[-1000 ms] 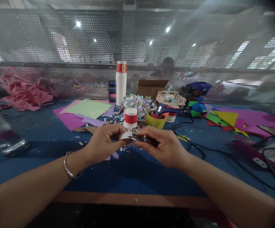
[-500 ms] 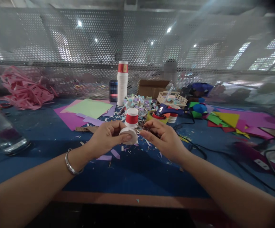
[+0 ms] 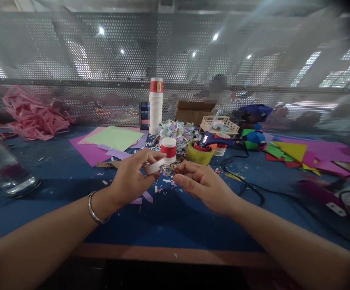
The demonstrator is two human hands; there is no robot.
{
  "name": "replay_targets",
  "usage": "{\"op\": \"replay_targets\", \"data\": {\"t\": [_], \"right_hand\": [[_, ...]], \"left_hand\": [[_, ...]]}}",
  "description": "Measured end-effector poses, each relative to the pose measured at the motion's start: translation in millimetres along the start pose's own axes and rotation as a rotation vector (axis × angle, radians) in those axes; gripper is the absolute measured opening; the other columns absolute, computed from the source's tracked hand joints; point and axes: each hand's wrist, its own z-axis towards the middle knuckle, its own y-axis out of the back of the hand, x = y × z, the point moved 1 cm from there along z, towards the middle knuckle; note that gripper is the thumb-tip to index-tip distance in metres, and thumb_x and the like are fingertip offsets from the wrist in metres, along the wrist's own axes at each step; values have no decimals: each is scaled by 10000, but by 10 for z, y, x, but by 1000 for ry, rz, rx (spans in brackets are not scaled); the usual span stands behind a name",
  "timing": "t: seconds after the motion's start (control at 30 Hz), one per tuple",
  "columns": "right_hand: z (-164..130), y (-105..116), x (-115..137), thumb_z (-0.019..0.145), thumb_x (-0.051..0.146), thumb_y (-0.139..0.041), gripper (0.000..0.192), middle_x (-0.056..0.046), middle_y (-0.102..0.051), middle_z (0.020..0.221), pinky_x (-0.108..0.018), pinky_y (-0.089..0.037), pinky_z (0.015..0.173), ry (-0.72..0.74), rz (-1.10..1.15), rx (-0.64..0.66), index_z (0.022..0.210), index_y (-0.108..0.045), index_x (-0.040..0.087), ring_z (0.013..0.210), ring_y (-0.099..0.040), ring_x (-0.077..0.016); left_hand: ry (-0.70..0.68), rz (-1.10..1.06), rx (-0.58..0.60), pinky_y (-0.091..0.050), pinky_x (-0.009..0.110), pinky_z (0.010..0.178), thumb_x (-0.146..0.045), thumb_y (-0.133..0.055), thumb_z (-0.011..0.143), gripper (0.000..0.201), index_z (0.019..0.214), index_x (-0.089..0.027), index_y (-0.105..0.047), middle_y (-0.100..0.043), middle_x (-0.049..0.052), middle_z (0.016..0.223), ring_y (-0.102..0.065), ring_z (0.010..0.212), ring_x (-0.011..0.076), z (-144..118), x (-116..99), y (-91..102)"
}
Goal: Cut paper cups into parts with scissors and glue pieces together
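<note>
While raised, left hand (image 3: 129,177) pinches white ring (image 3: 153,166).

Dim workbench, bright ceiling spots — soft wide-angle picture

Small ceiling lamps (image 3: 101,30) glare through the perforated metal screen (image 3: 72,60); the blue table (image 3: 175,217) lies in shade. Edges bend and smear — the top right corner goes black, and the forearms blur near the lens.

Tall cup stack (image 3: 155,105) at mesh wall; green paper (image 3: 113,137) left; pink scraps (image 3: 32,117) far left; blurred, perhaps glass jar (image 3: 2,171).
</note>
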Motion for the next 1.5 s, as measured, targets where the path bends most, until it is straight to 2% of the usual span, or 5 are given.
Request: {"op": "replay_targets", "data": {"t": [0.27,0.43,0.57,0.9,1.5], "right_hand": [[6,-60,21,926,600,-605,403,83,-343,608,-227,-169,447,-63,91,58,898,-531,205,501,-264,-73],[17,-54,-22,917,632,-594,425,85,-336,607,-237,-147,444,-61,134,46,890,-527,213,495,-242,-77],[8,12,24,929,573,-620,375,70,-414,631,-237,-222,470,16,-14,-71,924,-563,203,516,-317,-80],[-3,63,25,945,501,-619,299,-1,-617,801,-274,-396,609,93,-278,-110,925,-593,204,658,-517,-127],[-16,44,75,959,446,-622,255,16,-592,753,-250,-368,548,146,-169,-125,893,-622,200,609,-507,-103]], "left_hand": [[-50,178,65,-485,379,819,-188,-668,824,226,851,-243,-450,-721,76,1077,-637,950,224,-5,-26,12],[297,-62,138,-457,259,552,-251,-652,843,163,922,-215,-513,-657,9,797,-602,641,140,13,-25,-44],[512,-403,215,-538,232,510,-279,-646,851,155,948,-200,-555,-676,14,800,-697,671,170,43,-46,-75],[563,-605,287,-560,214,476,-332,-612,912,164,914,-168,-609,-717,39,742,-711,583,156,45,-72,-60],[718,-967,326,-569,212,534,-320,-670,916,188,1003,-157,-637,-777,84,883,-762,701,182,-5,-163,-80]]}}
